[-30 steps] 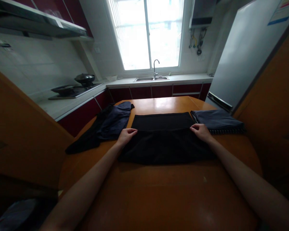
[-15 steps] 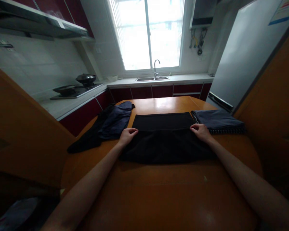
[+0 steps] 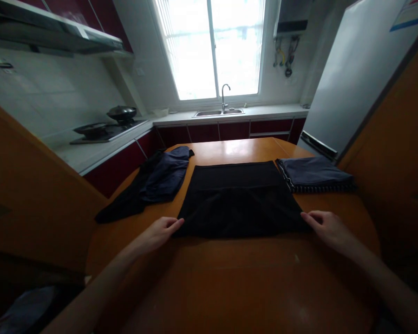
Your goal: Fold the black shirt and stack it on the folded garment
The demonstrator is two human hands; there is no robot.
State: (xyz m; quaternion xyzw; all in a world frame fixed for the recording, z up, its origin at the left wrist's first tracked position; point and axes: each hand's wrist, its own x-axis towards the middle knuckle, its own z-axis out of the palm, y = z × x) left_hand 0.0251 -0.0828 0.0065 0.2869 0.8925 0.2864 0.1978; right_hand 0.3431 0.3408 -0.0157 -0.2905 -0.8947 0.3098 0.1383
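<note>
A black folded garment [image 3: 237, 204] lies flat on the table in front of me, with a fold line running across its upper part. My left hand [image 3: 163, 232] pinches its left edge close to the front corner. On the opposite side, my right hand [image 3: 325, 227] has thumb and fingers closed at the right edge, also near the front corner. Which kind of garment it is, I cannot tell.
A dark blue and black heap of clothes [image 3: 160, 181] lies on the left of the wooden table [image 3: 237, 283]. Folded grey-blue clothes [image 3: 313, 171] are stacked at the right. Beyond are a sink [image 3: 209, 113], a stove with pans [image 3: 97, 132] and a fridge [image 3: 348, 74].
Both hands have moved from the garment's fold line toward me and outward, down to its front corners. The black garment stays in about the same place.
</note>
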